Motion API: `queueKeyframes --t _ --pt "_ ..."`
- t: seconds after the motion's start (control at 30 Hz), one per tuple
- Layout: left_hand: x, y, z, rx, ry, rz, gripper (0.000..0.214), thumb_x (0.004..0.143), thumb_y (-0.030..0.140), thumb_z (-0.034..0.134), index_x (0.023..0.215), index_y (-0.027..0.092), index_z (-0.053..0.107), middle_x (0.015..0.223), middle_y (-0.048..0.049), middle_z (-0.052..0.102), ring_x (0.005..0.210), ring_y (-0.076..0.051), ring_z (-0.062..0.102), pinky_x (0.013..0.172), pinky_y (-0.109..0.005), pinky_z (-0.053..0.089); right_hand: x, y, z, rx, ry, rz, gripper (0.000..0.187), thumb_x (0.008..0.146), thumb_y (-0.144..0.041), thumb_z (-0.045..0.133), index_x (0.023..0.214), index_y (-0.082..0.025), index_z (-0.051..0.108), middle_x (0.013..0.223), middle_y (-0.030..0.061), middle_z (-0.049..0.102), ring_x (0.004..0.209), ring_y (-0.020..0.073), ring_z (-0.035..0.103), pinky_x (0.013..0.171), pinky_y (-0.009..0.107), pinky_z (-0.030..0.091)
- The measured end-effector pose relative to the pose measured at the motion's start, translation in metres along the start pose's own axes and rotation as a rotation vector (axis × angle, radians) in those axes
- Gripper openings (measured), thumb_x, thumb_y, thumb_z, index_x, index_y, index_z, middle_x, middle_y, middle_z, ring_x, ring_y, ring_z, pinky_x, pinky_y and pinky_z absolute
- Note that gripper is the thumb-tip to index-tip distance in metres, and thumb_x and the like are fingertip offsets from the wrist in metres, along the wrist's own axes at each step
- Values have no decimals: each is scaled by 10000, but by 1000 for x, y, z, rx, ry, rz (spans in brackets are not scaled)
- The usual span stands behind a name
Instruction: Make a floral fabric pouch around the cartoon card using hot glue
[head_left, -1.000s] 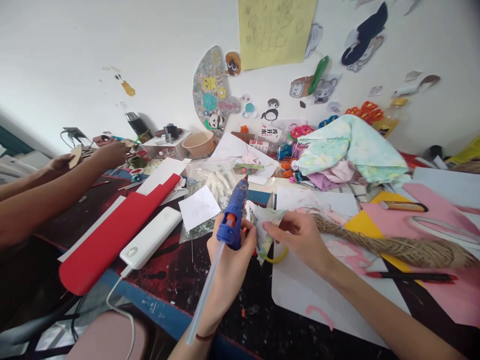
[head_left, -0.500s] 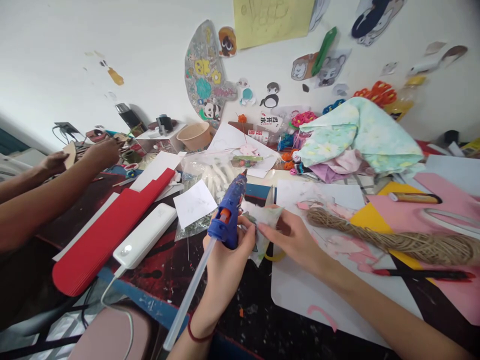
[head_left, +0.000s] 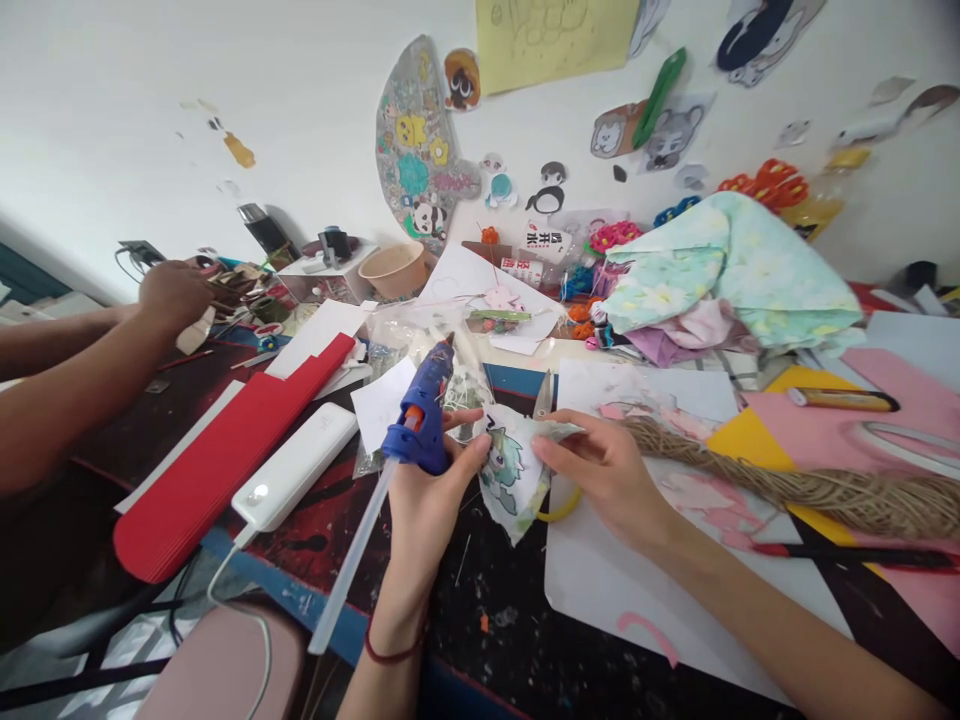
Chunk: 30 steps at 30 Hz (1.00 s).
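Note:
My left hand (head_left: 426, 497) is closed around a blue hot glue gun (head_left: 420, 410) with a clear glue stick (head_left: 349, 565) trailing back from it; its nozzle points up and away. The thumb and fingertips of that hand also touch the left edge of a paper cut-out with a green cartoon figure (head_left: 510, 470). My right hand (head_left: 607, 472) pinches the cut-out's right edge and holds it just above the dark table (head_left: 495, 640). A yellow ring (head_left: 559, 510) peeks out under the right hand.
A white power bank (head_left: 296, 480) and a red pleated paper fan (head_left: 225, 460) lie left. Twine (head_left: 787, 485), pink and yellow sheets (head_left: 840, 430), a red pen (head_left: 847, 550) and white paper (head_left: 600, 580) lie right. Folded cloth (head_left: 727, 270) sits behind. Another person's arms (head_left: 82, 380) reach in at far left.
The glue gun has swung left, away from the cut-out. The cut-out has turned so its green printed figure faces me. The other person's hands have drawn together at the far left.

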<state>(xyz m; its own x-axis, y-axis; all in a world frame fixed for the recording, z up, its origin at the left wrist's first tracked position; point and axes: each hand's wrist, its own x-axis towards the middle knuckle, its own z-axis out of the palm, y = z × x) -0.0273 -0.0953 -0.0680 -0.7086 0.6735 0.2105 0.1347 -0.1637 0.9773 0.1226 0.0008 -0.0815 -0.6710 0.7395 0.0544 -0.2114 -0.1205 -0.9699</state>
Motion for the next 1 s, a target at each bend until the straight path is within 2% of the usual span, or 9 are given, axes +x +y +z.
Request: queueKeyframes --t 0.1,0.17,0.33,0.53,0.7,1.0 --pt "2 -2 -2 -28 2 -44 326 724 283 849 957 187 643 678 31 643 813 -177 690 704 -241 528 0 2 -3 52 -31 -7 171 833 -354 782 938 -230 729 851 10 724 774 139 643 708 235 518" --pt "4 -3 -4 -58 -8 -92 378 688 294 877 958 186 635 759 19 665 873 -179 689 738 -244 541 0 2 -4 62 -48 -17 166 838 -352 780 939 -233 725 840 6 719 763 133 641 685 224 511" --pt "6 -6 -7 -154 -16 -144 451 632 271 907 973 185 624 811 34 635 708 -109 619 670 -226 528 0 -3 -2 -27 -41 -22 210 848 -408 752 934 -220 709 833 18 694 749 151 632 658 250 514" --pt "4 -5 -4 -176 6 -146 503 600 260 911 1003 196 615 870 14 652 761 -145 641 716 -280 555 1 -7 0 -167 -26 8 274 810 -468 750 841 -200 702 754 34 679 731 187 626 597 283 523" --pt "2 -4 -4 -139 -11 -157 450 622 276 897 970 196 625 821 14 654 725 -150 644 688 -279 559 1 -8 -1 -156 -30 36 229 766 -400 785 790 -191 696 713 7 643 645 144 568 553 257 478" --pt "1 -3 -6 -147 -35 -165 451 633 259 896 991 191 630 850 -3 673 736 -151 656 690 -279 570 1 -11 -3 -66 -81 55 107 726 -231 820 772 -195 731 724 -11 659 650 120 566 569 222 462"
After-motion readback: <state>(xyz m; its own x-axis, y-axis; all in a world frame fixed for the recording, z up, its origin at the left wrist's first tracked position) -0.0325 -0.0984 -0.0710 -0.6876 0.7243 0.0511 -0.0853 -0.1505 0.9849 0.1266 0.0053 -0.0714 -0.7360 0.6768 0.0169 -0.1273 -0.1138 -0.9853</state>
